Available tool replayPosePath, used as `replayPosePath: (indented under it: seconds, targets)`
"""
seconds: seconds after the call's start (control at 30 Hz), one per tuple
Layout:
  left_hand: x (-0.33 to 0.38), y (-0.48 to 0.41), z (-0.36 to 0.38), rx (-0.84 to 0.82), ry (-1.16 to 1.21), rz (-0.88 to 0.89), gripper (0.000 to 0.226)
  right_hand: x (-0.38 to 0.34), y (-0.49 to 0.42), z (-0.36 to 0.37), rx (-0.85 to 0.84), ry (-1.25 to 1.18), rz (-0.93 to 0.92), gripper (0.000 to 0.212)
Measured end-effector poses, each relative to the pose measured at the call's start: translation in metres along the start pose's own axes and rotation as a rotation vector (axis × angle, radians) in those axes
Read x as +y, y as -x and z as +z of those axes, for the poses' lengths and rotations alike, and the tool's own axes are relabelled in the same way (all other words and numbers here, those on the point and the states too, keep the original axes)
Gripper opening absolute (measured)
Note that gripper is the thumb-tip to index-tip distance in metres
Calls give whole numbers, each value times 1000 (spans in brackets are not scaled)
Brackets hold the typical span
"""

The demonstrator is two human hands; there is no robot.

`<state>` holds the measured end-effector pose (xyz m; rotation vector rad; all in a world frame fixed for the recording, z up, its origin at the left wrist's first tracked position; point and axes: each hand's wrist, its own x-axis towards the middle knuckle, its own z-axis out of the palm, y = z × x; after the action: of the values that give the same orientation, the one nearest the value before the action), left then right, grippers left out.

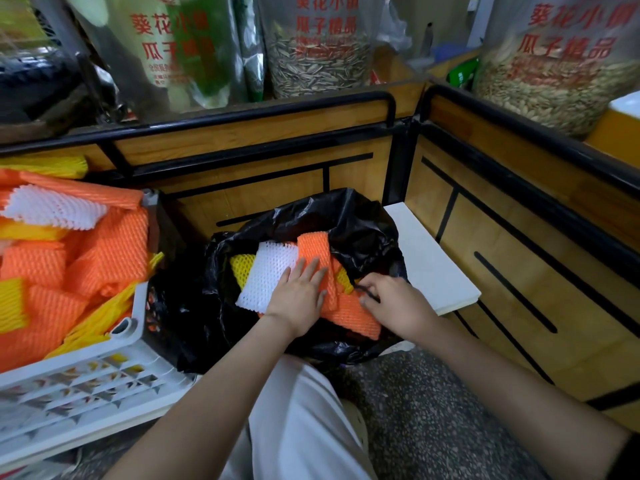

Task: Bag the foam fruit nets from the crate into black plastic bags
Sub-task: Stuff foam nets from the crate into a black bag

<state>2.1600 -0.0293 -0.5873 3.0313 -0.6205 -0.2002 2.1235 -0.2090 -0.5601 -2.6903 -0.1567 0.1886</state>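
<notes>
A black plastic bag (349, 216) stands open on the floor in the middle, holding white (268, 271), orange (313, 247) and yellow (240, 268) foam fruit nets. My left hand (299, 292) lies flat with straight fingers on the white and orange nets, pressing them down. My right hand (393, 301) is at the bag's right rim, fingers curled and pinching the black plastic edge. At the left, a white plastic crate (104, 372) is piled with orange nets (110, 247), some yellow ones and a white net (52, 206).
A wood-panelled counter with black metal rails (242, 119) wraps round the back and right. A white board (429, 258) lies right of the bag. Large clear bags of seeds (318, 60) stand on the counter. My leg in light trousers (304, 420) is below, on speckled floor.
</notes>
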Motion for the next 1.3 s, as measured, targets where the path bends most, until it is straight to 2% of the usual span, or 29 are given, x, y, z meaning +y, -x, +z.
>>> replayPosePath:
  seconds: [0.17,0.5,0.63,0.8,0.93,1.0,1.1,1.17,1.23,1.27,1.3]
  targets:
    - [-2,2,-1,-24,-1,1,53,0,2,-51,263,-263,-40,11]
    - [3,-3,-3,-73,-42,-28,53,-8,-5,-122,748,-538,-40,13]
    - [11,-2,-11,-63,3,-38,51,-11,-3,-123,728,-576,-35,15]
    - [27,22,-27,73,160,113,49,-5,1,-113,649,-577,10,14]
    - [33,47,-19,-78,-75,164,58,-11,5,-117,663,-600,27,18]
    - [26,50,-14,-77,-129,94,44,-13,5,-124,670,-611,33,22]
    - [10,53,-30,122,91,-126,25,-10,8,-136,690,-544,42,24]
    - [2,53,-68,443,268,-240,20,0,9,-140,705,-480,94,25]
    - [-3,52,-112,770,317,-168,20,12,10,-142,708,-486,160,28]
    - [-3,51,-128,838,303,-87,24,17,11,-141,705,-493,184,29]
    - [-1,52,-140,815,256,-14,28,20,13,-140,693,-493,201,30]
